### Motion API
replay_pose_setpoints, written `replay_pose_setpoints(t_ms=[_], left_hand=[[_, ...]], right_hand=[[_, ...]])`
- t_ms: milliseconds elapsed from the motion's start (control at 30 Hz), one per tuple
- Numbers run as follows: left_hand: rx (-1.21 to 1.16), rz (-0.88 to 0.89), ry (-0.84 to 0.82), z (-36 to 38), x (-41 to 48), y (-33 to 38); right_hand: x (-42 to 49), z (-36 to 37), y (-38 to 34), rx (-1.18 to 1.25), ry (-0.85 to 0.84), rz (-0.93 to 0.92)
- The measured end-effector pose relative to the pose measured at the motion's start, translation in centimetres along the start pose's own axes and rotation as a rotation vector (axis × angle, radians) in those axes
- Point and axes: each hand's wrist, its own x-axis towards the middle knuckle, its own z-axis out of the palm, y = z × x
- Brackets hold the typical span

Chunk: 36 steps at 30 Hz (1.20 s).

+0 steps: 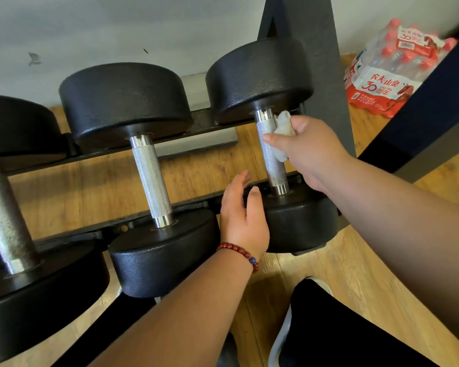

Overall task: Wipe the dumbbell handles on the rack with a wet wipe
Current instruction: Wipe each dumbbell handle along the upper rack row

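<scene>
Three black dumbbells with knurled steel handles lie across a black rack (112, 154). My right hand (306, 152) grips a crumpled white wet wipe (284, 125) and presses it against the upper part of the rightmost dumbbell's handle (272, 162). My left hand (243, 215), with a red bead bracelet on the wrist, is held open between the near heads of the middle dumbbell (150, 178) and the rightmost one, its thumb by the near black head (300, 218). The left dumbbell (4, 221) is partly cut off by the frame edge.
A shrink-wrapped pack of water bottles (390, 67) with red caps sits on the wooden floor at the upper right. A dark rack upright (326, 75) stands behind the right dumbbell. My shoe and dark trouser leg (329, 327) are below, near the rack.
</scene>
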Motion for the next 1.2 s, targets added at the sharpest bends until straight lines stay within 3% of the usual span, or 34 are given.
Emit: replay_pose_setpoints(t_ms=[400, 667, 767, 933, 1067, 1200], left_hand=[[-0.008, -0.017, -0.006, -0.1, -0.1, 0.3], [-0.095, 0.007, -0.049, -1.2, -0.2, 3.6], [-0.203, 0.030, -0.078, -2.2, 1.3, 6.0], [-0.281, -0.011, -0.265, -2.4, 2.1, 7.6], [-0.398, -0.162, -0.189, -2.4, 2.6, 7.2], [-0.530, -0.286, -0.006, -3.0, 3.7, 7.3]], right_hand=[[-1.9, -0.9, 0.8, 0.146, 0.001, 0.065], [-3.6, -2.2, -0.4, 0.668, -0.058, 0.115], [-3.9, -2.0, -0.8, 0.605, -0.069, 0.109], [-4.8, -1.6, -1.2, 0.570, -0.115, 0.112], [-5.0, -1.6, -1.0, 0.453, -0.109, 0.086], [-5.1, -1.9, -0.3, 0.182, -0.006, -0.044]])
